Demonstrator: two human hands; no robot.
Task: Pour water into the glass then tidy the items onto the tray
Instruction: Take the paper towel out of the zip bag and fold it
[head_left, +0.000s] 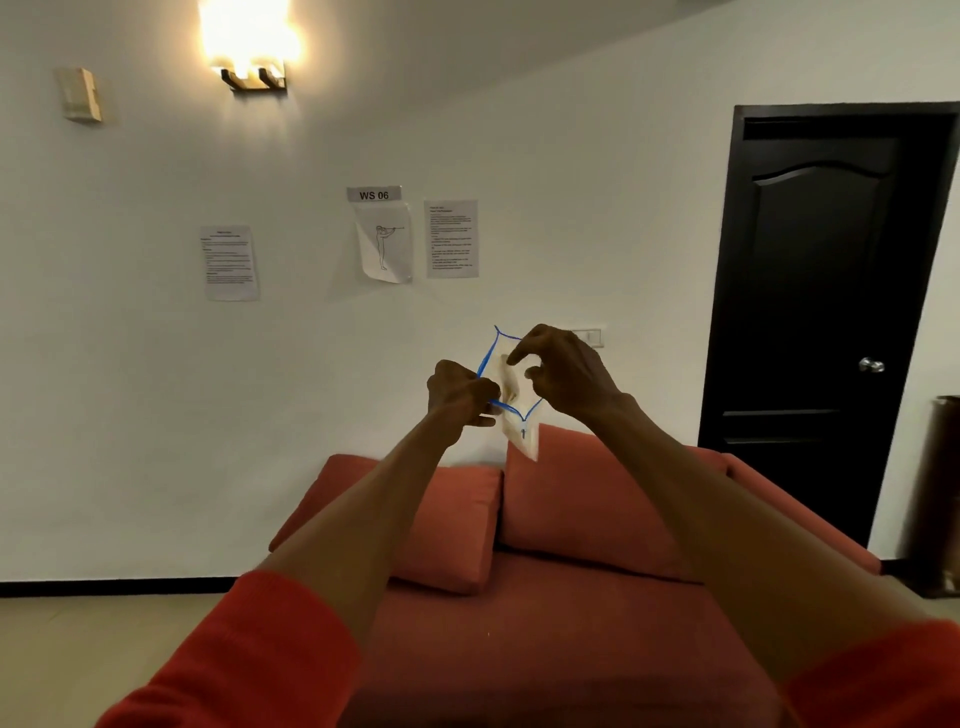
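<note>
The left hand (462, 395) pinches the blue rim of a clear bag (524, 441) raised over the red sofa (571, 519), the right hand (561, 374) curled at its mouth, grip unclear, so a slack pinch could spill it; glass and tray are out of view.

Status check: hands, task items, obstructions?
Left hand pinches zip bag by its blue edge. Right hand at bag mouth, grip unclear. Task items not in view. Red sofa below, not in the way.
</note>
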